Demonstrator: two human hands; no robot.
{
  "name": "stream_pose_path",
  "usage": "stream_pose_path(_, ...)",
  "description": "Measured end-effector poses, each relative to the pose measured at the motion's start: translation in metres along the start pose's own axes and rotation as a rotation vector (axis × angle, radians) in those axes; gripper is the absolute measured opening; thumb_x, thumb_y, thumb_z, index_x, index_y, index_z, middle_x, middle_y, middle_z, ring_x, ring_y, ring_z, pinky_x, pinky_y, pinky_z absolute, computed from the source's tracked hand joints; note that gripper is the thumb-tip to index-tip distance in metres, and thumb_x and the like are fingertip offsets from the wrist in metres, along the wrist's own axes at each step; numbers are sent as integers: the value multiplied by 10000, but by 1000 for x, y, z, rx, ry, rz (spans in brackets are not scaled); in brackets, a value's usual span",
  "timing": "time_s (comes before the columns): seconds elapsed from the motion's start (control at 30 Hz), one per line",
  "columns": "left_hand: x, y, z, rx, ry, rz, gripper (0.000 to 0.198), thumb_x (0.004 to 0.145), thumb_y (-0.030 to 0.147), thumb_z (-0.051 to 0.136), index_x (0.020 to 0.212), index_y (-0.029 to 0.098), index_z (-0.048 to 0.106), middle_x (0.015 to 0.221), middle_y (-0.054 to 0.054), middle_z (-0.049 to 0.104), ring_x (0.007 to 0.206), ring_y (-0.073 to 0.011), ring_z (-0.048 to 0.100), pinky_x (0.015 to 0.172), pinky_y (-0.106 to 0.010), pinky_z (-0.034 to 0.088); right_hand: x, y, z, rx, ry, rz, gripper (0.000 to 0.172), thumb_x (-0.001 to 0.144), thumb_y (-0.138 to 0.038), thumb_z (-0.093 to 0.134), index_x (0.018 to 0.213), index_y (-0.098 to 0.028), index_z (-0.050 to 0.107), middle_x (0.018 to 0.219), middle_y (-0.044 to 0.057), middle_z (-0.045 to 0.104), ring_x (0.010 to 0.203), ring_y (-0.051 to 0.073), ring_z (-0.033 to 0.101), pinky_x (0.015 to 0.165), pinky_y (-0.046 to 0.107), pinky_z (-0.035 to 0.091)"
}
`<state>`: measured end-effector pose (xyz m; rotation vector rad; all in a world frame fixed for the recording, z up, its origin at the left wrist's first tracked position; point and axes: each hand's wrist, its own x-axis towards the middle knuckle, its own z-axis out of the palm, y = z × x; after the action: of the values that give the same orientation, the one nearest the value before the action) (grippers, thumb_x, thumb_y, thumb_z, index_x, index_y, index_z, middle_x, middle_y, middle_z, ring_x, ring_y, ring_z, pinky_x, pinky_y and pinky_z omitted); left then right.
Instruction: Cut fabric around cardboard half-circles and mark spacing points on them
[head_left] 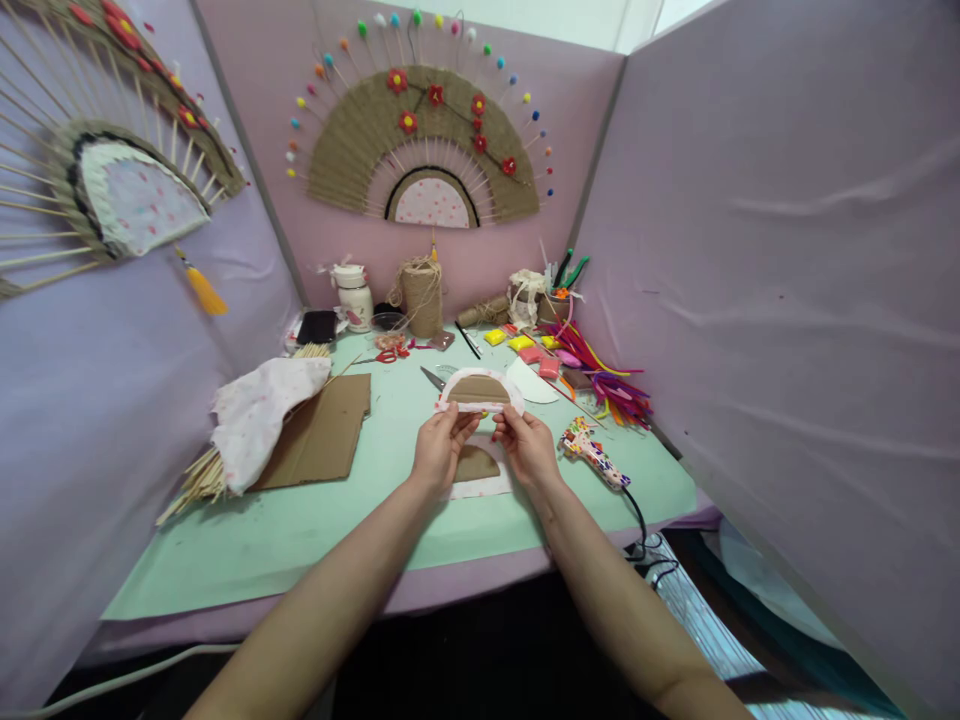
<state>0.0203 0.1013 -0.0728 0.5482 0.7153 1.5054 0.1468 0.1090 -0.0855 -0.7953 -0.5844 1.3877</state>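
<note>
Between my two hands, above the table, is a half-round cardboard piece [480, 389] with white patterned fabric folded around its edge. My left hand [444, 445] pinches its lower left corner. The lower right corner sits in the closed fingers of my right hand [529, 445]. Below them on the table lies a second half-round cardboard piece [477, 463] on white fabric [480, 488], partly covered by my hands. Scissors [433, 378] lie just behind the held piece, their handles hidden. A white half-round piece [534, 382] rests to its right.
A glue gun [594, 455] with a black cord lies at right. Cardboard [319, 440], fabric [262, 410] and thin sticks [199, 490] are piled at left. Twine [423, 297], a white bottle [352, 297], clay packets [520, 343] and pipe cleaners [619, 385] stand or lie behind. A decorated fan [345, 140] hangs on the back wall.
</note>
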Motion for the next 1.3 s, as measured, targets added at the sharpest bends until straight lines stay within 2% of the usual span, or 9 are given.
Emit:
stream_pose_path(0.17, -1, 1, 0, 16, -26, -16, 222, 801, 319, 745, 785, 103, 695, 802, -83, 748, 796, -156, 712, 836, -286, 542, 0, -1, -1, 2, -7, 6, 313, 588, -367, 891, 691, -150, 688, 637, -2, 687, 536, 65, 566, 506, 166, 505)
stream_pose_path(0.33, -4, 1, 0, 55, -87, -68, 251, 699, 255, 830, 857, 90, 726, 881, -104, 759, 813, -161, 712, 818, -271, 543, -2, -1, 0, -21, -34, 34, 281, 613, -329, 876, 721, -142, 696, 642, 5, 689, 530, 70, 571, 529, 186, 513)
stream_pose_path(0.47, -2, 1, -2, 49, -56, -70, 192, 742, 232, 794, 849, 90, 721, 845, -87, 758, 779, -138, 713, 776, -233, 551, -5, -2, 3, -38, -50, 53, 280, 636, -366, 847, 732, -148, 702, 677, 25, 701, 561, 91, 592, 554, 212, 519)
stream_pose_path(0.63, 0, 3, -3, 37, -25, -65, 135, 782, 209, 761, 814, 90, 704, 801, -78, 753, 756, -137, 720, 762, -228, 565, -6, -2, 4, -144, -25, -56, 288, 611, -395, 832, 674, -163, 673, 645, 6, 666, 556, 95, 549, 534, 222, 468)
stream_pose_path(0.8, -2, 3, 0, 39, -10, -64, 116, 785, 186, 757, 797, 84, 701, 769, -76, 748, 726, -131, 716, 749, -224, 571, -4, 1, 3, -184, -5, -98, 282, 609, -393, 812, 635, -173, 637, 602, -11, 636, 508, 86, 496, 522, 233, 422)
stream_pose_path(1.07, -3, 4, 1, 42, -27, -80, 134, 773, 205, 772, 796, 94, 701, 783, -73, 748, 745, -131, 713, 773, -231, 569, -4, 1, 2, -203, -45, -103, 298, 651, -439, 768, 683, -168, 648, 625, -3, 629, 535, 96, 496, 535, 242, 406)
stream_pose_path(1.2, -4, 3, 2, 55, -57, -116, 131, 739, 165, 789, 819, 90, 717, 778, -69, 743, 715, -120, 699, 706, -201, 559, -3, 3, -1, -236, -49, -142, 316, 654, -437, 790, 640, -165, 631, 525, -44, 539, 493, 79, 429, 501, 234, 344)
stream_pose_path(1.3, -4, 2, 2, 58, -47, -108, 106, 734, 135, 786, 808, 100, 718, 730, -34, 727, 672, -90, 677, 691, -177, 544, -3, 5, -3, -259, -46, -158, 323, 660, -435, 797, 622, -160, 631, 521, -40, 540, 485, 76, 410, 493, 238, 326)
